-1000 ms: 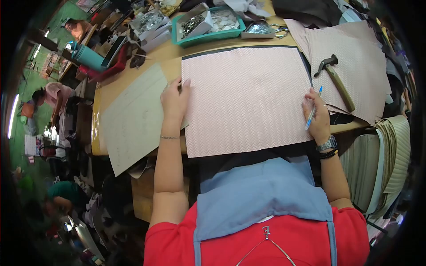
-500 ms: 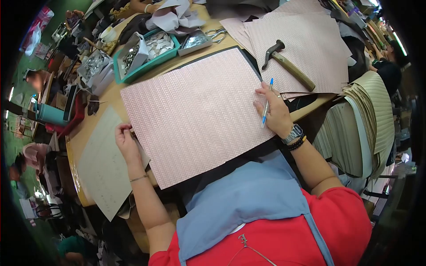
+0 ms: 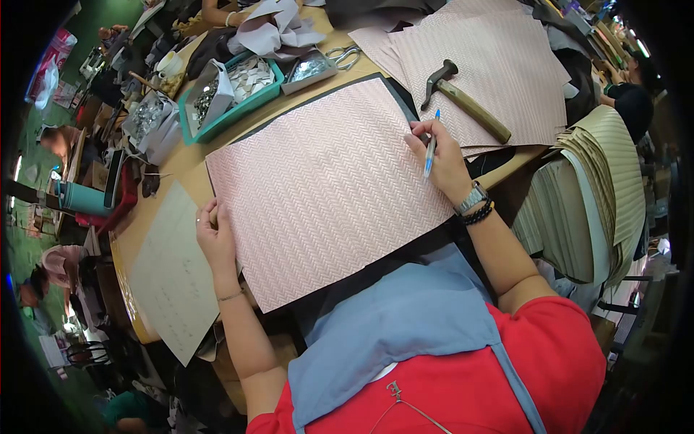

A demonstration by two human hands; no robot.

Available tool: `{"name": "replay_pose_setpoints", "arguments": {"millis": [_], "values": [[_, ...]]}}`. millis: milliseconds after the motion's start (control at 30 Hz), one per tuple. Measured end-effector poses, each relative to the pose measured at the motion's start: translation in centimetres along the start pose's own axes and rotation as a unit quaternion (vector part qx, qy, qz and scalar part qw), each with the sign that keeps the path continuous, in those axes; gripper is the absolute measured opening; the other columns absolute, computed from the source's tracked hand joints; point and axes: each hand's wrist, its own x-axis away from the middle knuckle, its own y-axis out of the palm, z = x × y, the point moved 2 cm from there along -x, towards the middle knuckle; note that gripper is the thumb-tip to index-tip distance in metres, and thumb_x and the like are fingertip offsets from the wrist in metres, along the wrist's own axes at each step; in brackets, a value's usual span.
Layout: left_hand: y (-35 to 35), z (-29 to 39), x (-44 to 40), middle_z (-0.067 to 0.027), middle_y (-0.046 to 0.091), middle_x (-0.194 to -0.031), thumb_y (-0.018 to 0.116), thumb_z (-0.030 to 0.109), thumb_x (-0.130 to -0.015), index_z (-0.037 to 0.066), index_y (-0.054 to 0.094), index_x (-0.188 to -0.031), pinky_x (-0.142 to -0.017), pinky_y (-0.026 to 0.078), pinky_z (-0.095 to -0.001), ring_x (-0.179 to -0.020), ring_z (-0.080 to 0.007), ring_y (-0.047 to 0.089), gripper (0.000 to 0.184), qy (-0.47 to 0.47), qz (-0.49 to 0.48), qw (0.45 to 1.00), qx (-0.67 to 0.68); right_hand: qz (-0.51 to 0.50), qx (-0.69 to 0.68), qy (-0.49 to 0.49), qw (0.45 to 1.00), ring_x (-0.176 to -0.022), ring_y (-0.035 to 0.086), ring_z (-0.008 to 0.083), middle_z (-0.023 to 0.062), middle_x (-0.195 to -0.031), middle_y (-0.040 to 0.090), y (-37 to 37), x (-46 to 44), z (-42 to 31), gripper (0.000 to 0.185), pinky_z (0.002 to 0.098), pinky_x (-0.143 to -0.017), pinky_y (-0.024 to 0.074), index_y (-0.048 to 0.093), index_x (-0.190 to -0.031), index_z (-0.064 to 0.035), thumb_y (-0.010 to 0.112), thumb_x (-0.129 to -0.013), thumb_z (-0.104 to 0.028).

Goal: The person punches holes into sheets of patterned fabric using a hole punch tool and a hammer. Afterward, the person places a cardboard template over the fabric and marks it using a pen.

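Observation:
A pale pink sheet with a herringbone weave (image 3: 332,188) lies over dark material in front of me. My left hand (image 3: 215,228) grips the sheet's left edge, fingers curled and thumb on top. At the right edge, my right hand (image 3: 441,155) has a blue-and-clear pen (image 3: 431,148) between its fingers, and its fingertips touch the sheet. Just beyond that hand a wooden-handled hammer (image 3: 473,110) rests on a stack of similar pink sheets (image 3: 506,72). Left of my left hand is a pale card with faint writing (image 3: 170,275).
A teal tray (image 3: 235,112) with small parts, a small box (image 3: 309,70) and scissors (image 3: 343,56) stand at the back. A teal bottle (image 3: 85,199) is at the left. Folded padded sheets (image 3: 578,210) hang at the right. Other people are around.
The view has turned, shifting the table leftward. My left hand, briefly at the sheet's lower left edge with less overlap, now has its thumb over it. The pen has tilted in my right hand.

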Motion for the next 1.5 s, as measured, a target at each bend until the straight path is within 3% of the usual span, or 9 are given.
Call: {"name": "replay_pose_setpoints", "arguments": {"millis": [167, 367, 400, 600, 800, 900, 1100, 1200, 1500], "values": [[0.2, -1.9, -0.2, -0.0071, 0.059, -0.103, 0.049, 0.012, -0.098, -0.003, 0.054, -0.108, -0.086, 0.043, -0.0251, -0.094, -0.0125, 0.054, 0.018, -0.017, 0.002, 0.991, 0.134, 0.007, 0.051, -0.058, 0.997, -0.070, 0.054, 0.0139, 0.0055, -0.080, 0.059, 0.0, -1.2, 0.6, 0.034, 0.0281, -0.065, 0.0463, 0.056, -0.093, -0.0041, 0.078, -0.078, -0.024], [0.4, -2.4, -0.4, -0.0068, 0.058, -0.102, 0.047, 0.011, -0.099, -0.002, 0.052, -0.110, -0.087, 0.043, -0.0251, -0.094, -0.0117, 0.053, 0.018, -0.002, 0.001, 0.989, 0.148, -0.006, 0.025, 0.009, 1.000, -0.070, 0.050, 0.0120, 0.0031, -0.084, 0.056, 0.1, -0.9, 1.1, 0.034, 0.0275, -0.066, 0.0455, 0.053, -0.092, -0.0055, 0.080, -0.073, -0.016], [0.4, -2.5, -0.4, -0.0068, 0.058, -0.102, 0.047, 0.011, -0.099, -0.002, 0.051, -0.110, -0.087, 0.042, -0.0250, -0.094, -0.0116, 0.053, 0.018, -0.001, 0.001, 0.989, 0.148, -0.003, 0.019, -0.012, 1.000, -0.083, 0.055, 0.0143, 0.0069, -0.096, 0.060, 0.2, -0.9, 1.1, 0.035, 0.0279, -0.074, 0.0468, 0.052, -0.091, -0.0058, 0.081, -0.072, -0.013], [0.5, -2.7, -0.4, -0.0068, 0.058, -0.101, 0.047, 0.012, -0.099, -0.002, 0.051, -0.110, -0.086, 0.043, -0.0248, -0.093, -0.0110, 0.053, 0.019, -0.018, -0.003, 0.985, 0.169, -0.010, 0.015, -0.013, 1.000, -0.109, 0.055, 0.0243, 0.0172, -0.121, 0.058, 0.3, -0.8, 1.0, 0.035, 0.0329, -0.092, 0.0436, 0.051, -0.091, -0.0056, 0.080, -0.072, -0.011], [0.4, -2.6, -0.3, -0.0060, 0.058, -0.099, 0.046, 0.012, -0.099, -0.002, 0.051, -0.110, -0.085, 0.042, -0.0244, -0.091, -0.0110, 0.052, 0.019, -0.022, 0.000, 0.987, 0.161, -0.009, 0.024, -0.032, 0.999, -0.104, 0.057, 0.0231, 0.0165, -0.120, 0.059, 0.3, -0.8, 1.1, 0.035, 0.0325, -0.090, 0.0441, 0.052, -0.091, -0.0050, 0.080, -0.072, -0.012], [0.1, -2.6, -0.3, -0.0075, 0.056, -0.106, 0.044, 0.014, -0.100, -0.002, 0.050, -0.113, -0.090, 0.040, -0.0252, -0.099, -0.0128, 0.051, 0.021, -0.032, -0.019, 0.992, 0.119, -0.005, 0.039, -0.042, 0.998, -0.100, 0.057, 0.0222, 0.0157, -0.118, 0.060, 0.2, -0.7, 1.1, 0.034, 0.0318, -0.087, 0.0448, 0.052, -0.090, -0.0048, 0.080, -0.072, -0.013], [0.5, -3.1, -0.4, -0.0067, 0.056, -0.108, 0.043, 0.013, -0.100, 0.000, 0.049, -0.114, -0.092, 0.039, -0.0253, -0.100, -0.0133, 0.050, 0.020, -0.034, -0.028, 0.980, 0.194, -0.005, 0.041, -0.014, 0.999, -0.092, 0.058, 0.0203, 0.0134, -0.113, 0.062, 0.2, -0.6, 0.6, 0.033, 0.0309, -0.082, 0.0458, 0.054, -0.090, -0.0044, 0.081, -0.072, -0.013], [0.5, -3.3, -0.6, -0.0062, 0.055, -0.109, 0.043, 0.012, -0.100, 0.001, 0.049, -0.115, -0.093, 0.038, -0.0256, -0.101, -0.0129, 0.049, 0.019, -0.014, -0.032, 0.980, 0.194, 0.007, 0.044, -0.051, 0.998, -0.089, 0.057, 0.0199, 0.0126, -0.111, 0.063, 0.3, -0.7, 1.2, 0.033, 0.0306, -0.081, 0.0459, 0.055, -0.090, -0.0042, 0.081, -0.071, -0.014], [0.7, -4.1, -0.6, -0.0061, 0.055, -0.110, 0.043, 0.013, -0.101, 0.001, 0.049, -0.115, -0.093, 0.038, -0.0257, -0.101, -0.0128, 0.049, 0.020, -0.042, -0.035, 0.970, 0.238, 0.002, 0.045, -0.050, 0.998, -0.096, 0.059, 0.0227, 0.0144, -0.114, 0.062, 0.3, -0.7, 1.2, 0.033, 0.0318, -0.084, 0.0460, 0.055, -0.090, -0.0042, 0.081, -0.072, -0.014]]}}
